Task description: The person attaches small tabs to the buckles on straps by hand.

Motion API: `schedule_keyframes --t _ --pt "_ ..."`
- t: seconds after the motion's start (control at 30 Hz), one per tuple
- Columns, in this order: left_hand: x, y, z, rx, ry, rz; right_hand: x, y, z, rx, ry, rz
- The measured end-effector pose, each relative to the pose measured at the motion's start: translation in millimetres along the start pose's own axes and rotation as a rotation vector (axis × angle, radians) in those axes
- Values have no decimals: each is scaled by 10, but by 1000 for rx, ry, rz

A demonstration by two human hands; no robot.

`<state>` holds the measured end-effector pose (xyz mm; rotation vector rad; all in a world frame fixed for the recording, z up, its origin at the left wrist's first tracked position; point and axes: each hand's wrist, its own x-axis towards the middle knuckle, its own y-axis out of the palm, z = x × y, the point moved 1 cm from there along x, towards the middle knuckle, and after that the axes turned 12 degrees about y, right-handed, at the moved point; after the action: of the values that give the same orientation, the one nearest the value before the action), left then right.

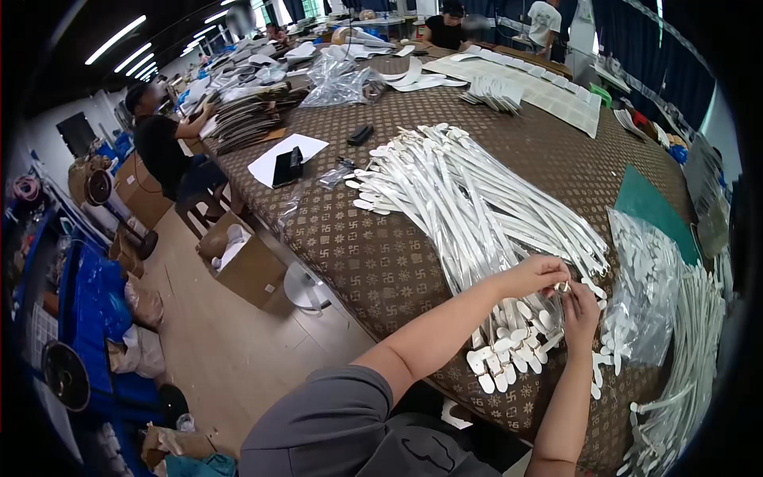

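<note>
A large bundle of long white straps (477, 199) lies across the patterned brown tablecloth (358, 262). Their rounded white end tabs (509, 354) are heaped at the near edge. Over the right side of the bundle, my left hand (540, 276) and my right hand (582, 312) meet with their fingers pinched together. Between the fingertips is a small metallic piece (562, 286), which looks like a buckle on a strap end. Both hands touch it. Most of the strap it belongs to cannot be told from the others.
Right of my hands lies a clear plastic bag of white pieces (645, 278), with more straps (687, 366) beyond. A black phone (288, 167) rests on white paper (270, 151). Stacked sheets (250, 119) stand near a seated person (163, 143). An open cardboard box (246, 266) sits on the floor.
</note>
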<state>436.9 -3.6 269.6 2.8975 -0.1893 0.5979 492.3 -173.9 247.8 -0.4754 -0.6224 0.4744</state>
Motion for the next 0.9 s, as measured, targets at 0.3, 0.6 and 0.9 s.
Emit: schedule_keyframes --t 0.3,0.6,0.9 --pt "4 62 -38 549 336 -60 -39 -20 37 398 316 34" --pt "-34 167 -35 747 580 -17 -18 -34 -94 485 287 -87" --pt "-28 137 31 771 561 -90 -25 26 -25 488 130 -120"
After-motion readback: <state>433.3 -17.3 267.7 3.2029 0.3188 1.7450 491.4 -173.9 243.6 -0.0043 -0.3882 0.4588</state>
